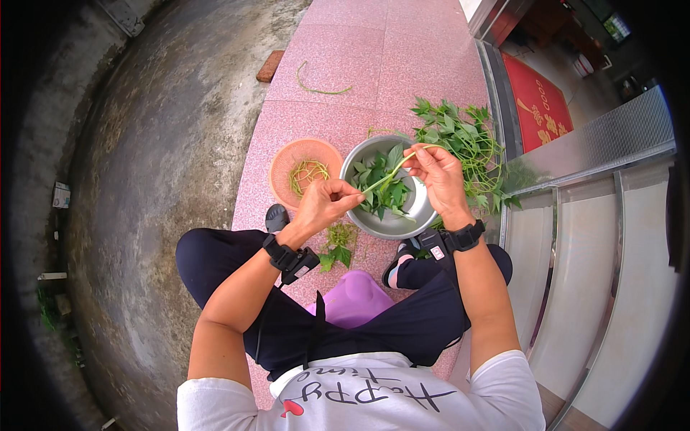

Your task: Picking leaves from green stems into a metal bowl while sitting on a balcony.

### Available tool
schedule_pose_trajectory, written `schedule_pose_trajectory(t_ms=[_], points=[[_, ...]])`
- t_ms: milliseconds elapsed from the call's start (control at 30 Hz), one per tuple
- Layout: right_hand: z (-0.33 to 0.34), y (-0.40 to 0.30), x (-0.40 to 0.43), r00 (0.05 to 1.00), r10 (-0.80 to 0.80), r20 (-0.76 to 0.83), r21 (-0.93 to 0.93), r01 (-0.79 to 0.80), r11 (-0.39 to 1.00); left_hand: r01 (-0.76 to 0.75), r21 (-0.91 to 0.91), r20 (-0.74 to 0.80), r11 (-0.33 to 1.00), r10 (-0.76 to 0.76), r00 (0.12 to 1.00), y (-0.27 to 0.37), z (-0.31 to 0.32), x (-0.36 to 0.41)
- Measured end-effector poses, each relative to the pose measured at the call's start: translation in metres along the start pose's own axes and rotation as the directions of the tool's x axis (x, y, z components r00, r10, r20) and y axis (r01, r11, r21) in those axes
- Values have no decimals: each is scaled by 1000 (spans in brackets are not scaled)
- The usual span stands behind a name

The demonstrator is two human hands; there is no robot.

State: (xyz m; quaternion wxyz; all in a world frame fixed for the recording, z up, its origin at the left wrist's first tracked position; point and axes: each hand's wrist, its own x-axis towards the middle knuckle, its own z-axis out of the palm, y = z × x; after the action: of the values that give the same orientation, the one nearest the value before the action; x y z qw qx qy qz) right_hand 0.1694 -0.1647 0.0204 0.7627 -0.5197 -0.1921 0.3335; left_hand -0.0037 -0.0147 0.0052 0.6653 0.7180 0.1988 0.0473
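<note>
A green leaf stem (393, 173) is stretched between my two hands, above a round metal basin (423, 211). My left hand (330, 203) pinches its lower end between thumb and fingertips. Further up and to the right, my right hand (437, 171) grips the other end, with a short length sticking out past the fingers. Cut green leaves (389, 200) lie in the basin. Left of it, an orange plastic colander (279, 167) holds thin stringy peelings (310, 175); my left hand covers part of its rim.
A heap of leafy vines (458, 132) lies right of the basin by the door frame. Leaf scraps (339, 245) sit between my feet, before a purple plastic stool (353, 296). A loose stem (323, 91) and a brick (270, 66) are farther off. A red doormat (536, 102) lies inside the doorway.
</note>
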Motion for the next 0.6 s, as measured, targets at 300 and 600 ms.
schedule_pose_trajectory(t_ms=[300,600], points=[[-3,-3,0,1000,-5,-30,16,5,1000,-51,-7,-12,999,51,999,-2,-2,-2],[-9,-8,2,998,-33,-51,46,35,998,-9,-36,1,999,9,1000,0,-6,-3]])
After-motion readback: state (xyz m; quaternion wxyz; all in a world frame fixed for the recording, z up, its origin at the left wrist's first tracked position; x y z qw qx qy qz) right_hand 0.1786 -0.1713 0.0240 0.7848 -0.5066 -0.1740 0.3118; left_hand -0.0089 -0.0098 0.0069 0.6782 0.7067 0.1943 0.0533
